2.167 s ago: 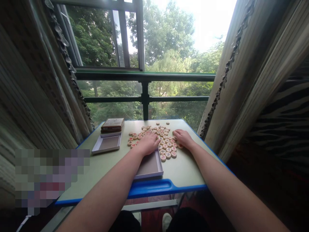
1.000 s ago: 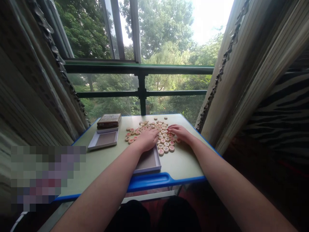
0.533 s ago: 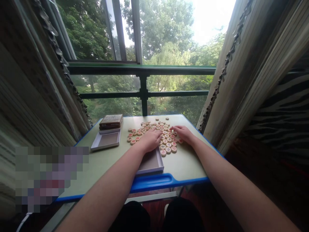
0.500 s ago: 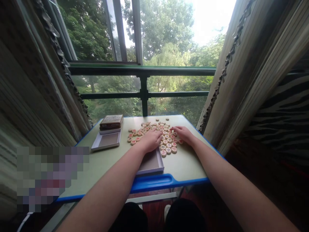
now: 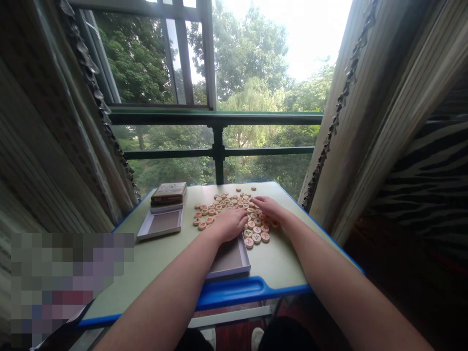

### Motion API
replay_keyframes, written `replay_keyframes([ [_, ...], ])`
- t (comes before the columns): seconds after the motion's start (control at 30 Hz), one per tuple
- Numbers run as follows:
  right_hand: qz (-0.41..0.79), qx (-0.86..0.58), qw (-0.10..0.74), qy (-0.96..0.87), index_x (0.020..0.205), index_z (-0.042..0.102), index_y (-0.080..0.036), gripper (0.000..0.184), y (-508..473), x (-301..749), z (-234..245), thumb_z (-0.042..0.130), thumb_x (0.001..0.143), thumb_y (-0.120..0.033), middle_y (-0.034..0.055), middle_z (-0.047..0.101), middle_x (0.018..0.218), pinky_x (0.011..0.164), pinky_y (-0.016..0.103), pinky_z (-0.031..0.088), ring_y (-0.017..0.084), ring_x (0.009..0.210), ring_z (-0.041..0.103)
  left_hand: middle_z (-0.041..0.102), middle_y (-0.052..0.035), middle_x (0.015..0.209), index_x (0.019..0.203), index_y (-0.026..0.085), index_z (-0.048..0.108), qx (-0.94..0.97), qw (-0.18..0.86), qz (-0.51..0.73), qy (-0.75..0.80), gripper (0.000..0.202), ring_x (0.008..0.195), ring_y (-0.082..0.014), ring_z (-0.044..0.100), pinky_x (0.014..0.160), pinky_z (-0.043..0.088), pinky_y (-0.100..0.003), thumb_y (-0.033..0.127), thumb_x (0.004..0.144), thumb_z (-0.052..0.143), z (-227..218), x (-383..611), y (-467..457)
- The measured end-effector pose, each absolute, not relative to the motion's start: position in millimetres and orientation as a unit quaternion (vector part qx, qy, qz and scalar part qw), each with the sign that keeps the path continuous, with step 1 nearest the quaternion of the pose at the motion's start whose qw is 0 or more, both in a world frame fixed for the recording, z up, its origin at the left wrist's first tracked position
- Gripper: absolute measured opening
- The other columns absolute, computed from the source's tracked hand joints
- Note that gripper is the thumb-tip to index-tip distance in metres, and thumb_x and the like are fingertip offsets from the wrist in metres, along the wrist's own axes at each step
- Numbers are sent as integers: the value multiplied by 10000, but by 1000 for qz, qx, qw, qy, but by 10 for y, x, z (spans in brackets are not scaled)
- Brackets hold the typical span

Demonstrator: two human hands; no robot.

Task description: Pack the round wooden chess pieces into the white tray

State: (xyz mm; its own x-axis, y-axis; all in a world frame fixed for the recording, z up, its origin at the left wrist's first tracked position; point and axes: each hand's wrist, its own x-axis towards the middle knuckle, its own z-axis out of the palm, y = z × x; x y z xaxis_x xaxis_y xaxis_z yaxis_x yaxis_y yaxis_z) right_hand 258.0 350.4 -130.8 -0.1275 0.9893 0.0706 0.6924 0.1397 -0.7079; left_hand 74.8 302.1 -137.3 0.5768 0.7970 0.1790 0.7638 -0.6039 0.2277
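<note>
Many round wooden Chinese chess pieces (image 5: 257, 238) with red or black characters lie in a loose cluster on the pale table. My left hand (image 5: 229, 225) rests over the cluster's middle, palm down and fingers stretched out flat. My right hand (image 5: 269, 207) lies along the cluster's right side, its fingers extended leftward over the pieces; it covers some of them. Neither hand shows a piece in its grasp. Below my left hand sits a shallow open box half (image 5: 232, 259), partly hidden by the hand and forearm.
Another shallow open box half (image 5: 161, 223) stands on the table's left, with a brown box-like stack (image 5: 168, 192) behind it. Two pieces lie apart at the back. The table has a blue edge (image 5: 234, 295). A window with green railing (image 5: 219, 153) and curtains surround it.
My right hand has moved a little left and farther over the pieces. My left hand stays over the cluster's middle. The whole view has shifted slightly downward.
</note>
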Motion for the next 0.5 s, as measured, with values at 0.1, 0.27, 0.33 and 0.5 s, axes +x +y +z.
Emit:
replay_keyframes([
  [0.1, 213, -576, 237, -752, 1011, 698, -213, 427, 3579, 2609, -1385, 456, 832, -515, 56, 682, 1058, 852, 298, 452, 228, 987, 599, 501, -58, 1332, 1185, 190, 552, 886, 58, 137, 439, 428, 1268, -235, 392, 1068, 297, -387, 359, 924, 257, -1384, 750, 3026],
  [0.27, 182, -557, 212, -782, 1029, 694, -208, 428, 3634, 2666, -1422, 416, 856, -483, 55, 689, 1038, 840, 285, 451, 211, 948, 612, 559, -68, 1255, 1104, 189, 591, 887, 51, 146, 434, 397, 1196, -228, 459, 1041, 332, -389, 343, 919, 274, -1379, 758, 3023],
  [0.33, 165, -557, 200, -789, 1039, 693, -222, 446, 3629, 2657, -1409, 399, 858, -503, 52, 685, 1046, 839, 288, 448, 215, 950, 608, 574, -74, 1232, 1095, 184, 593, 886, 49, 150, 437, 397, 1178, -226, 472, 1032, 344, -386, 339, 920, 272, -1372, 759, 3017],
  [0.5, 100, -556, 167, -808, 1002, 712, -237, 467, 3591, 2622, -1377, 359, 871, -513, 59, 683, 1042, 848, 288, 431, 219, 958, 597, 586, -79, 1211, 1082, 178, 600, 889, 43, 154, 429, 395, 1162, -224, 485, 1023, 354, -379, 330, 918, 274, -1378, 755, 3018],
])
